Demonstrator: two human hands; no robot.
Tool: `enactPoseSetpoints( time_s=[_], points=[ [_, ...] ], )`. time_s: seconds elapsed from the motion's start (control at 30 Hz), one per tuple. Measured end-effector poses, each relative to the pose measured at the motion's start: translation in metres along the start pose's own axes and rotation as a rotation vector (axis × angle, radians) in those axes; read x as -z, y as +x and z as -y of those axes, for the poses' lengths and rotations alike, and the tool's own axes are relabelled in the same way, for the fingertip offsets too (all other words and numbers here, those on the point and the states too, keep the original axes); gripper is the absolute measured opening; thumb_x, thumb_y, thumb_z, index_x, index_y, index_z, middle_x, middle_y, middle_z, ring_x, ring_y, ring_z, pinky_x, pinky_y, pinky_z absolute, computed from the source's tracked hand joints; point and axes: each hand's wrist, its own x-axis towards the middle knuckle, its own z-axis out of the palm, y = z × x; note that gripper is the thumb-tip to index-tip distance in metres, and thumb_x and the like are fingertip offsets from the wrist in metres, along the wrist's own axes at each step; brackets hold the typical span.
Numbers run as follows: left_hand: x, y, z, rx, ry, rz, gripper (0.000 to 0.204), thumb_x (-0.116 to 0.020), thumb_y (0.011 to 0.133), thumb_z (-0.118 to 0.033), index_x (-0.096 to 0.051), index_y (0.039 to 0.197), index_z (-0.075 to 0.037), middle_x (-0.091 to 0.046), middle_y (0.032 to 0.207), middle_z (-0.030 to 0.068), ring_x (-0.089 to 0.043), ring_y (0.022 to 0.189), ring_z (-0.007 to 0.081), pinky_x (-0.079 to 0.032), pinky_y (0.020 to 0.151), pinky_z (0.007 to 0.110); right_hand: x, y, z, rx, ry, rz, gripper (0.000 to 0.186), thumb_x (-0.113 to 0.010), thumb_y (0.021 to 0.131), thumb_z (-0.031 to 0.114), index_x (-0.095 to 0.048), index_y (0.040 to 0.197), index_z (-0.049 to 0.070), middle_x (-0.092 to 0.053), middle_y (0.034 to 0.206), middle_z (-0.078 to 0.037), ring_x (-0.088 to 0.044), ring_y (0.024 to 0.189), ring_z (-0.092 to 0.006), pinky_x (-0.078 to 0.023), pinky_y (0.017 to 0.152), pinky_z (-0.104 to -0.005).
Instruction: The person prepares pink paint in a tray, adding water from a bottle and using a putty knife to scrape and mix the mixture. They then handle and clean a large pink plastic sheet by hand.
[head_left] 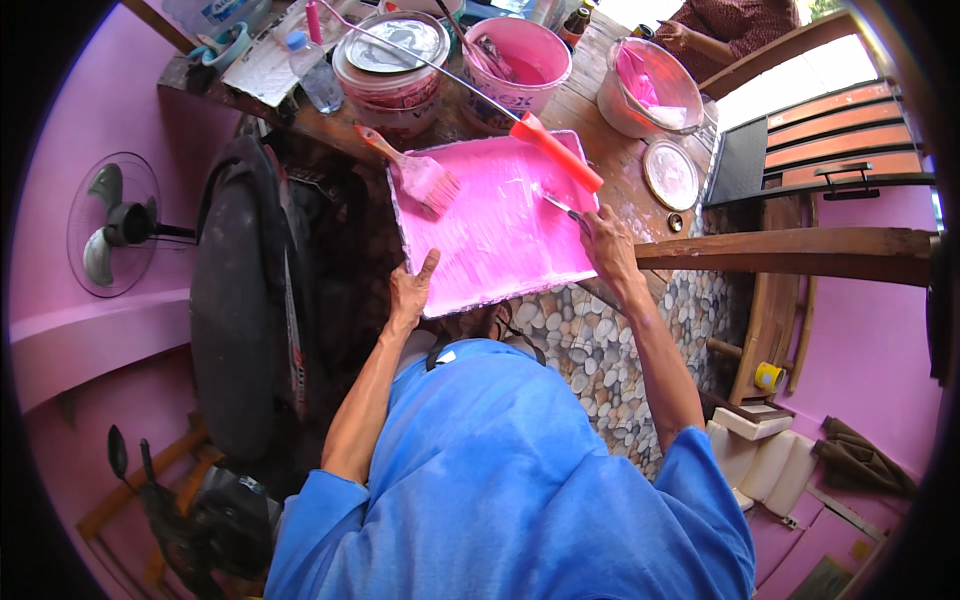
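Note:
A paint tray (475, 290) full of wet pink paint is in front of me, its far side at the table. My left hand (412, 290) is closed on its near left edge, thumb on top. My right hand (608, 245), at the tray's right edge, is closed around a slim metal-ended tool (562, 206) whose tip touches the paint. The exact kind of tool is unclear. A paintbrush (425, 182) caked with pink lies across the tray's upper left. A paint roller (556, 152) with a red cover rests over the far right corner, its long rod reaching back over the buckets.
On the wooden table (625, 165) stand a lidded paint bucket (388, 98), an open pink-paint bucket (520, 100), a basin (640, 110), a round lid (671, 175) and a plastic bottle (314, 78). Left are a motorbike (235, 300) and fan (125, 224). A wooden beam (780, 250) juts in right; another person (730, 30) is behind.

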Motion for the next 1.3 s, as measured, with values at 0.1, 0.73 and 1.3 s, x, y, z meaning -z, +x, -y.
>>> enactPoseSetpoints(
  time_s=[0.1, 0.73, 1.3],
  points=[
    [0.003, -0.001, -0.002, 0.044, -0.001, 0.027, 0.069, -0.070, 0.074, -0.061, -0.065, 0.093, 0.005, -0.062, 0.074, 0.0048, -0.049, 0.069, 0.0114, -0.046, 0.066, 0.030, 0.010, 0.002, -0.002, -0.027, 0.033, -0.048, 0.020, -0.063, 0.084, 0.015, -0.063, 0.102, 0.007, -0.054, 0.085, -0.015, -0.059, 0.076, -0.0336, -0.048, 0.065, -0.0437],
    [0.000, -0.002, 0.001, 0.057, 0.043, 0.018, 0.074, -0.068, 0.075, -0.063, -0.064, 0.100, 0.006, -0.066, 0.082, 0.0107, -0.055, 0.076, 0.0136, -0.047, 0.072, 0.032, -0.025, 0.027, -0.034, -0.008, 0.136, -0.250, 0.024, -0.063, 0.085, 0.015, -0.062, 0.106, 0.004, -0.055, 0.090, -0.018, -0.059, 0.079, -0.0344, -0.048, 0.068, -0.0429],
    [-0.005, -0.004, -0.003, 0.047, 0.067, -0.041, 0.074, -0.065, 0.076, -0.065, -0.063, 0.096, 0.006, -0.062, 0.081, 0.0083, -0.049, 0.074, 0.0135, -0.046, 0.069, 0.032, 0.000, -0.060, -0.027, 0.031, -0.010, -0.010, 0.020, -0.054, 0.089, 0.015, -0.061, 0.106, 0.007, -0.055, 0.090, -0.018, -0.063, 0.073, -0.0351, -0.052, 0.063, -0.0450]
  ],
)
